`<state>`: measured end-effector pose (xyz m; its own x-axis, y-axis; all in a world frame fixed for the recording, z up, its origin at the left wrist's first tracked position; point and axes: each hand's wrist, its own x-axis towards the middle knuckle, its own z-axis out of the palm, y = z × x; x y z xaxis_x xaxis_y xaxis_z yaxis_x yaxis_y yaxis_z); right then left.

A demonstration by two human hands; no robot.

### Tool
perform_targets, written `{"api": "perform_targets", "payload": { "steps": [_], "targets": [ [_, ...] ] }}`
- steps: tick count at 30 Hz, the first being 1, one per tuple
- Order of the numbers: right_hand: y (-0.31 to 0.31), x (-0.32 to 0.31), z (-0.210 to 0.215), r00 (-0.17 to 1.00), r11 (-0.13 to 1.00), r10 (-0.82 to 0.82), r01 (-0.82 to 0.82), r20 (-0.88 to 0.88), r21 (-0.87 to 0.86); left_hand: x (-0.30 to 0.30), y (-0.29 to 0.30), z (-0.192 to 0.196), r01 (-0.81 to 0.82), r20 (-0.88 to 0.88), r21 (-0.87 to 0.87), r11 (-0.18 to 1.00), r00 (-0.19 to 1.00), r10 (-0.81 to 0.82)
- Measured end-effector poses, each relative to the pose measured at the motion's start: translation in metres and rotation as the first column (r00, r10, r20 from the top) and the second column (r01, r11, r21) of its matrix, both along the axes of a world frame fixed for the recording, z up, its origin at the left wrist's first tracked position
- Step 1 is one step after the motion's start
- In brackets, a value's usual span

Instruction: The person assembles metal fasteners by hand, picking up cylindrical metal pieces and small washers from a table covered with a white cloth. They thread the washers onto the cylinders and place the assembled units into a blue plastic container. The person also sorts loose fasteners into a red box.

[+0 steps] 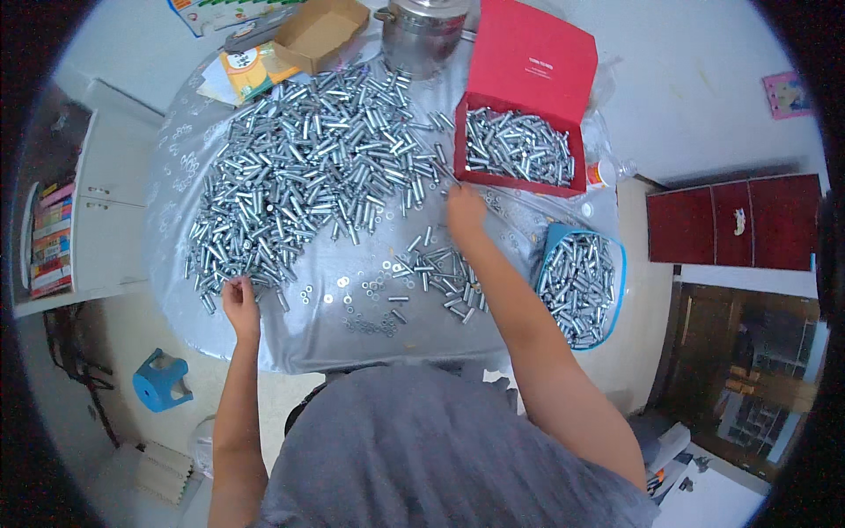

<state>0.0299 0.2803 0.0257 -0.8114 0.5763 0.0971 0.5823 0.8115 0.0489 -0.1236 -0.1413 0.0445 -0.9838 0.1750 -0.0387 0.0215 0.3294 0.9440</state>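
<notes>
A wide heap of silver metal anchor sleeves [308, 154] covers the far left and middle of the table. My left hand [239, 304] is at the heap's near left edge, its fingers pinched together; what they hold, if anything, is too small to make out. Beside the front left corner of an open red box [519, 187], my right hand [466, 214] has its fingers drawn together, their tips partly hidden. More sleeves fill that box. Loose washers [370, 290] are scattered between my arms, close to a smaller cluster of sleeves [440, 273].
Right of my right forearm stands a blue-rimmed container [624, 282] full of sleeves. A metal pot [424, 40], a brown cardboard box [321, 31] and yellow packaging [255, 72] are at the back. A blue stool [162, 380] stands on the floor at left.
</notes>
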Motion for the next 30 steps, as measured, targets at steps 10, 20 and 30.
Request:
{"api": "perform_targets", "payload": {
  "steps": [10,20,30],
  "targets": [
    [-0.019,-0.068,0.053,0.920,0.830,-0.166,-0.065,-0.356,-0.554,0.004,-0.031,-0.016,-0.083,-0.002,0.019,0.996,0.997,0.083],
    [-0.043,-0.066,0.053,0.997,0.868,-0.078,0.054,-0.029,-0.493,-0.002,-0.013,0.007,0.142,-0.101,-0.226,0.964,0.981,-0.168],
    [-0.070,-0.041,0.012,0.972,0.893,-0.101,0.182,0.210,-0.411,0.012,0.026,0.000,0.299,-0.025,-0.279,0.913,0.948,-0.318]
  ]
}}
